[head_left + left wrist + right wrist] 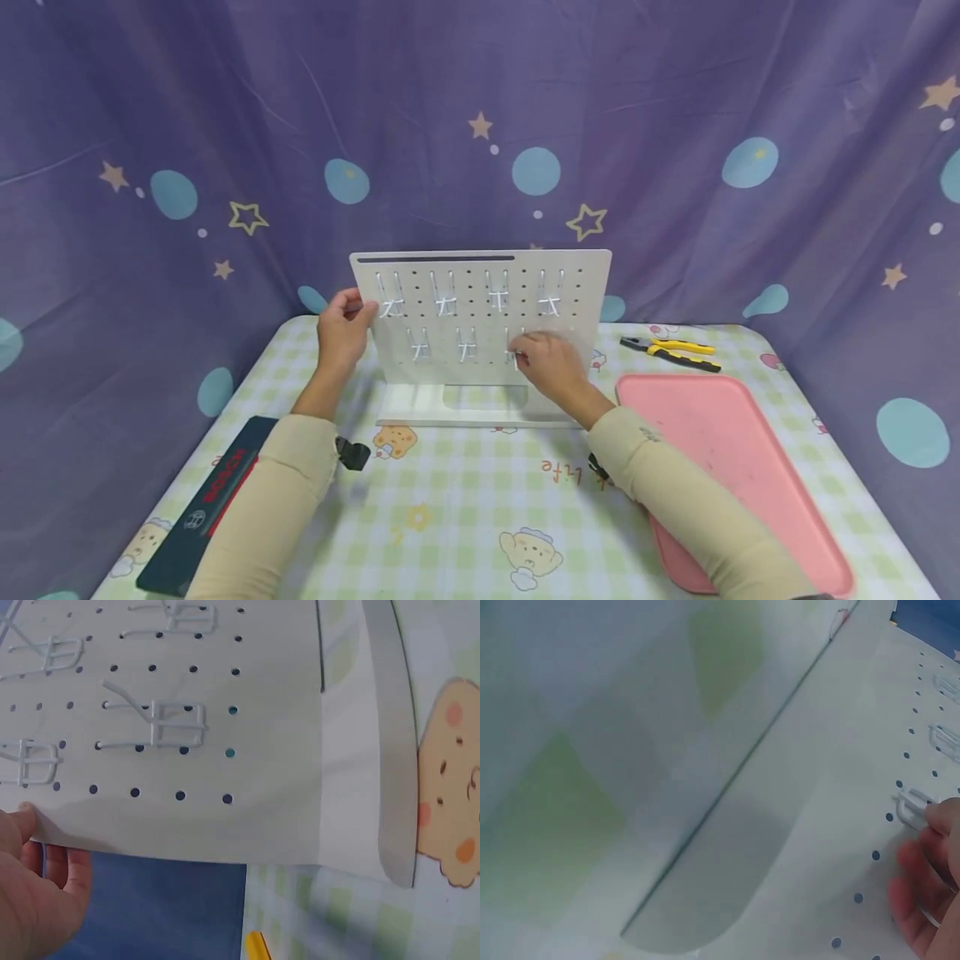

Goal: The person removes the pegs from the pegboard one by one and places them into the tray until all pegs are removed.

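A white pegboard (483,327) stands upright on its white base (412,404) at the middle of the table. Several white wire hooks (445,302) hang on it in two rows. My left hand (343,333) holds the board's left edge, thumb on the front and fingers behind, as the left wrist view shows at the hand (37,892). Low on the board's right part, my right hand (553,367) pinches a hook (909,806) in the lower row. Fingertips partly hide that hook, so I cannot tell how firmly it sits in the holes.
Pliers with yellow and black handles (678,346) lie behind a pink tray (750,450) on the right. A dark green Bosch case (217,508) lies at the left beside my forearm. A checked cloth (450,517) covers the table, with a purple curtain (435,100) behind.
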The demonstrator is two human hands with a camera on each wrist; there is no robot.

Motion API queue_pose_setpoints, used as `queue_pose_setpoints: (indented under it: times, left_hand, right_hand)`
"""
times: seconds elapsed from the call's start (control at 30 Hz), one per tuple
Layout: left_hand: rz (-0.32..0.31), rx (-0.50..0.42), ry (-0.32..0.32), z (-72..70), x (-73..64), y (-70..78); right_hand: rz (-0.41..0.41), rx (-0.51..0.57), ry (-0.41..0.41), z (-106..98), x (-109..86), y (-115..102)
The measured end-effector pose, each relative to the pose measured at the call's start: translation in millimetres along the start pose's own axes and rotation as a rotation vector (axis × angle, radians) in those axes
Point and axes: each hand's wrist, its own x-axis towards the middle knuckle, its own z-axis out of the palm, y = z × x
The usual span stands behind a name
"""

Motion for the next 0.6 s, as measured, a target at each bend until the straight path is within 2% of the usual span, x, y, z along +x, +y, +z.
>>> queue_pose_setpoints:
  times: [0.13,0.6]
  left_hand:
    - [0.008,0.020,-0.014,-0.7,2.9,-2.8]
    - [0.030,0.050,-0.028,-2.5,3.9,-4.9]
  right_hand:
    - [-0.009,-0.014,0.044,4.3,-1.2,0.9]
    - [-0.036,-0.041,0.074,4.1,-3.4,1.2]
